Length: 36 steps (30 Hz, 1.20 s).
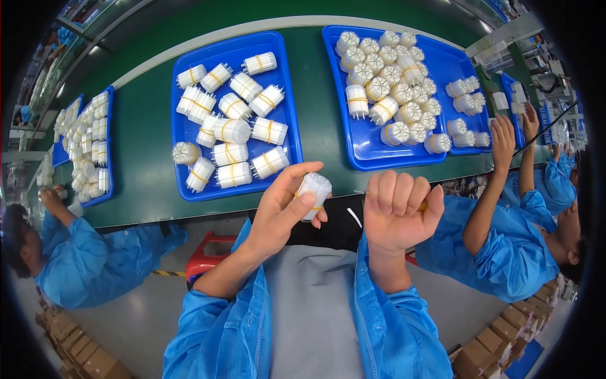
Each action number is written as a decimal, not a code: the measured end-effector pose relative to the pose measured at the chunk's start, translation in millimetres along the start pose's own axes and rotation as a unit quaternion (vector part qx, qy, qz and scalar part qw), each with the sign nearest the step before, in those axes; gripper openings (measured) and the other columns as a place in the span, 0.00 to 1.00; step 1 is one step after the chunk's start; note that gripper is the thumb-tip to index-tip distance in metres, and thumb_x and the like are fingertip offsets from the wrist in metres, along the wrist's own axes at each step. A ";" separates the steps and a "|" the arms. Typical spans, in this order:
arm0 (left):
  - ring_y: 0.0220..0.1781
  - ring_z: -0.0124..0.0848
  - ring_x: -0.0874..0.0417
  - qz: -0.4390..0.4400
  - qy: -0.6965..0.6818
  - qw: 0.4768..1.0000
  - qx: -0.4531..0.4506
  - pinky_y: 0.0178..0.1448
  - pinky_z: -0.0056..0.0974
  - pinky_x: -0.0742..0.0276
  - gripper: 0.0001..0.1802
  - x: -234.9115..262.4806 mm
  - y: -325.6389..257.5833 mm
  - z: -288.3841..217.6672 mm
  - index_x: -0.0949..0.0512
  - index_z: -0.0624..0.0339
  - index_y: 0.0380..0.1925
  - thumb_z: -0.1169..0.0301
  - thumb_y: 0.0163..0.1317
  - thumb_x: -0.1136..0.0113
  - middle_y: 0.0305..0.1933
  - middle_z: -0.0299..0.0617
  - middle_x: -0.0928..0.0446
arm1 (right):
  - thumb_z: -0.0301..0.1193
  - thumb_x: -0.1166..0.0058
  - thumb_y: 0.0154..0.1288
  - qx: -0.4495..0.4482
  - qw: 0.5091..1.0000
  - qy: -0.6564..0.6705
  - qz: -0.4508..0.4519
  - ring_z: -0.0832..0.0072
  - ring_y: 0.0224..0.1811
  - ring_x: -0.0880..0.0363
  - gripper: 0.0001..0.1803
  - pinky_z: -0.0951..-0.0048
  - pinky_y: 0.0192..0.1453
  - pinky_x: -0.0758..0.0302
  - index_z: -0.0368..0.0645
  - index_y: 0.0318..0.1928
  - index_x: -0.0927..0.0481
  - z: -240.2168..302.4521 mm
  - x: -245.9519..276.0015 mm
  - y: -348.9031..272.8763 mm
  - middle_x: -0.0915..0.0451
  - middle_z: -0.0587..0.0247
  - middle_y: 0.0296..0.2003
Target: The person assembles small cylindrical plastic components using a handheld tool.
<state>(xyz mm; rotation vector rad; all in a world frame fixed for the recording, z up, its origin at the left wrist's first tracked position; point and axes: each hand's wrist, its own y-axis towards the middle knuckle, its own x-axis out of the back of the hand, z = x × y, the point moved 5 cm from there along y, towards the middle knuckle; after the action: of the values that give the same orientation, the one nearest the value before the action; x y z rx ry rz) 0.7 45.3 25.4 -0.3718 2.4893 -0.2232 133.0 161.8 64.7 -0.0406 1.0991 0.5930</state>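
Observation:
My left hand point(281, 211) is closed around a white plastic cylinder point(315, 188) with a thin yellow band, its end with small pins tilted up toward the right. Beside it, my right hand point(403, 211) is curled into a fist, knuckles up. A thin pointed shaft point(359, 191) sticks out of the fist toward the cylinder without touching it, and a yellowish end point(423, 206) shows near the thumb. The rest of that slim tool is hidden by the fingers. Both hands are raised in front of the green table's near edge.
A blue tray point(292, 126) of banded cylinders lies ahead on the green table point(142, 158). A fuller blue tray point(366, 155) stands right of it, others farther out. Co-workers in blue sit at left point(95, 259) and right point(499, 234). A red stool point(205, 256) is below.

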 end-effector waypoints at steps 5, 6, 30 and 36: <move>0.39 0.31 0.19 0.014 -0.006 1.000 -0.015 0.39 0.33 0.22 0.32 -3.7 -3.5 -1.6 0.38 0.62 0.68 0.63 0.69 0.41 0.46 0.46 0.23 | 0.47 0.74 0.79 -0.021 0.999 -0.024 -0.005 0.75 0.21 0.45 0.27 0.69 0.31 0.44 0.50 0.19 0.44 -6.7 8.4 -11.3 0.41 0.71 0.16; 0.39 0.31 0.19 0.015 -0.006 1.000 -0.014 0.39 0.33 0.22 0.32 -3.9 -3.9 -1.6 0.38 0.62 0.68 0.63 0.69 0.41 0.46 0.46 0.23 | 0.47 0.74 0.79 -0.024 0.999 -0.021 -0.011 0.74 0.21 0.45 0.27 0.69 0.31 0.44 0.50 0.19 0.44 -8.1 9.7 -13.2 0.41 0.71 0.16; 0.40 0.25 0.20 0.033 0.268 0.962 -0.039 0.43 0.31 0.24 0.24 -2.9 0.3 0.4 0.27 0.64 0.59 0.73 0.62 0.38 0.45 0.42 0.22 | 0.48 0.71 0.78 -0.100 0.993 0.011 0.055 0.75 0.21 0.47 0.28 0.67 0.31 0.46 0.49 0.19 0.45 -28.8 -14.6 -2.1 0.42 0.71 0.15; 0.38 0.34 0.15 0.040 -0.079 0.996 0.018 0.39 0.35 0.18 0.32 -0.8 -4.4 2.4 0.35 0.62 0.67 0.58 0.69 0.40 0.46 0.49 0.22 | 0.52 0.73 0.80 -0.001 0.999 0.047 0.023 0.74 0.22 0.45 0.31 0.69 0.33 0.44 0.49 0.19 0.43 8.6 -8.2 8.9 0.42 0.71 0.16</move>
<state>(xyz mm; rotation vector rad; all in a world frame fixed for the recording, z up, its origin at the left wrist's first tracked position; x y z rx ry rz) 3.7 41.2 24.9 -0.2645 2.3367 -0.1973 133.3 168.6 77.9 -0.0464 1.1940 0.6380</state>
